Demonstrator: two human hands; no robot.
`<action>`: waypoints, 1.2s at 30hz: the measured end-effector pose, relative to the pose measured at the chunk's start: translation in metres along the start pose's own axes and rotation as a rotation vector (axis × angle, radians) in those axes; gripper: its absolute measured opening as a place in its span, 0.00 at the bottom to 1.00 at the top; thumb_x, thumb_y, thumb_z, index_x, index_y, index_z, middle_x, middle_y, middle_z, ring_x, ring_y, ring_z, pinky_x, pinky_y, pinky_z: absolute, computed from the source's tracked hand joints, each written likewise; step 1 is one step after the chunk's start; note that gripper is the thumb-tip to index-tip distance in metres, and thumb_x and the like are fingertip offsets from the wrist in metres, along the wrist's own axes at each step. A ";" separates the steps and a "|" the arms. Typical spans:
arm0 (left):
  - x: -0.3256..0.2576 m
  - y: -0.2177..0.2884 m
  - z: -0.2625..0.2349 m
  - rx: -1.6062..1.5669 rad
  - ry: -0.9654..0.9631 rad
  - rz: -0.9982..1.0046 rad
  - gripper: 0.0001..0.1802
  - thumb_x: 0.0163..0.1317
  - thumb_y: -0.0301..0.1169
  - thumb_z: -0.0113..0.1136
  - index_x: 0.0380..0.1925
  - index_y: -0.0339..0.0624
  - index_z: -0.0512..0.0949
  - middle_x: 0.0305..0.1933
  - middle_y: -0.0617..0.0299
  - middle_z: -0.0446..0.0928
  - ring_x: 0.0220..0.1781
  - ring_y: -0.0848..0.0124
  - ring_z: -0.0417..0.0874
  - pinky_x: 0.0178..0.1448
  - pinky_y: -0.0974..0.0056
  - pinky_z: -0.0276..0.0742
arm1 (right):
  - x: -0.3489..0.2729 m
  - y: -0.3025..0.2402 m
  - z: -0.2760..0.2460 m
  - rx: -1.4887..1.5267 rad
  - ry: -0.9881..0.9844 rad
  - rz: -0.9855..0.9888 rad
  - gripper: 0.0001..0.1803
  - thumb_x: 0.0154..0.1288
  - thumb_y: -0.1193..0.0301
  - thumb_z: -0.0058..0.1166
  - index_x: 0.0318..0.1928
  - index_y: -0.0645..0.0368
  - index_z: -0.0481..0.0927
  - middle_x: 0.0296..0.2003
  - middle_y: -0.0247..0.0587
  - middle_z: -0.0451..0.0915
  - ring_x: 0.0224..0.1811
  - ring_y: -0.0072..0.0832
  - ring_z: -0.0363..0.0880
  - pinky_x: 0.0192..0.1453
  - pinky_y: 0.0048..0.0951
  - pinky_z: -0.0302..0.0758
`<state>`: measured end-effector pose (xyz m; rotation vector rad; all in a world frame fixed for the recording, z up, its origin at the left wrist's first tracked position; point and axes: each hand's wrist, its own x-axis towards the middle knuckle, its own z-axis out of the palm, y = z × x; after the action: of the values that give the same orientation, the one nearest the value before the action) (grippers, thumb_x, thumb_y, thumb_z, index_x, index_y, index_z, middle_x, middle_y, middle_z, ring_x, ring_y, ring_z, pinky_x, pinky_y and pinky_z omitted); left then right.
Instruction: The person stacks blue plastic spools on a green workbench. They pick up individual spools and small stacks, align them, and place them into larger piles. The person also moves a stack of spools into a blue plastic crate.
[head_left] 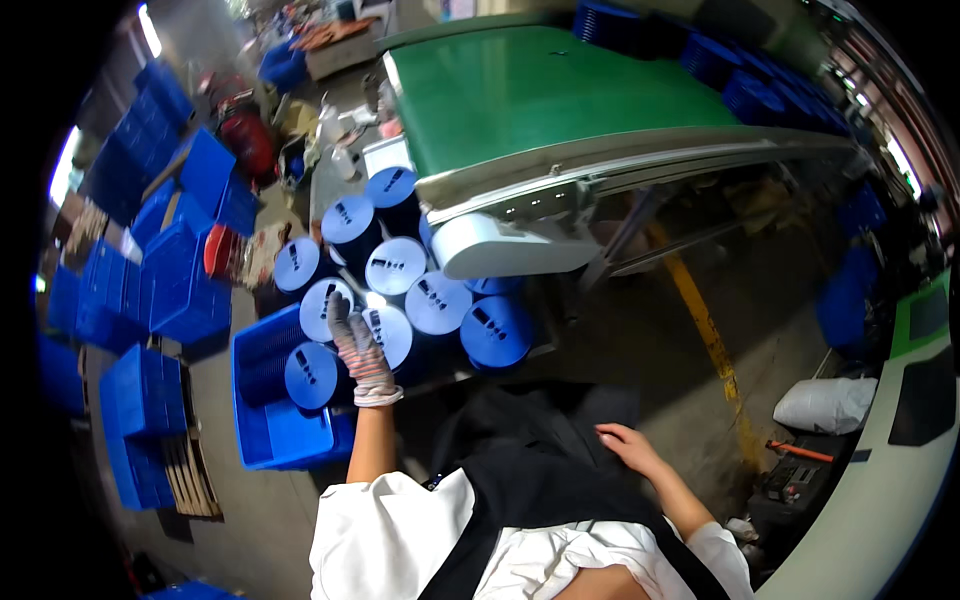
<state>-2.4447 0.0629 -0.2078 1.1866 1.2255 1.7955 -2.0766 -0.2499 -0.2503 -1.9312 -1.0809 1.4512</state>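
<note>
My left hand [361,358], in a grey striped knit glove, reaches over a cluster of tall stacks of round blue discs. Its fingers are stretched out and lie at the top of one disc stack [318,308]; whether they press on it I cannot tell. Each top disc has a dark slot and small holes, as on the blue disc stack [498,331] at the cluster's right end. My right hand [634,450] is bare, with its fingers loosely extended beside my black apron [540,440]. Nothing shows in it.
A blue crate [285,447] stands under the left end of the cluster. Behind, a green conveyor belt [540,90] carries more blue stacks [710,60]; its white end housing [500,248] juts near the discs. Blue bins [185,280] fill the left side. A white sack [825,405] lies right.
</note>
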 end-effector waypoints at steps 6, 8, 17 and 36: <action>0.018 0.072 0.091 -0.110 -0.120 0.283 0.23 0.75 0.31 0.43 0.67 0.41 0.62 0.67 0.54 0.67 0.67 0.64 0.68 0.69 0.60 0.67 | -0.022 0.065 -0.066 0.449 0.336 0.002 0.19 0.74 0.64 0.47 0.59 0.59 0.74 0.52 0.36 0.80 0.52 0.20 0.77 0.54 0.22 0.71; 0.019 0.083 0.119 -0.099 -0.133 0.296 0.23 0.75 0.33 0.43 0.68 0.41 0.61 0.67 0.55 0.66 0.67 0.63 0.69 0.70 0.59 0.67 | 0.000 0.049 -0.071 0.512 0.328 -0.059 0.19 0.74 0.64 0.47 0.59 0.58 0.74 0.53 0.36 0.79 0.53 0.21 0.77 0.54 0.22 0.71; 0.083 0.184 0.297 -0.190 -0.378 0.430 0.25 0.76 0.37 0.37 0.67 0.38 0.60 0.67 0.53 0.67 0.67 0.61 0.69 0.71 0.55 0.63 | 0.111 -0.064 -0.191 -0.136 -0.105 -0.394 0.24 0.70 0.61 0.51 0.63 0.55 0.71 0.60 0.43 0.75 0.61 0.34 0.73 0.64 0.31 0.69; 0.251 -0.024 0.665 1.175 -0.877 0.649 0.35 0.55 0.21 0.53 0.64 0.60 0.67 0.71 0.52 0.62 0.71 0.50 0.63 0.71 0.55 0.64 | 0.230 -0.368 -0.464 -0.261 -0.954 -1.056 0.37 0.65 0.55 0.57 0.68 0.64 0.64 0.65 0.52 0.67 0.68 0.43 0.65 0.71 0.38 0.59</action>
<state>-1.9232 0.5196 -0.0501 2.8523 1.3618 0.4708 -1.7194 0.1819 0.0494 -0.3846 -2.2825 1.5279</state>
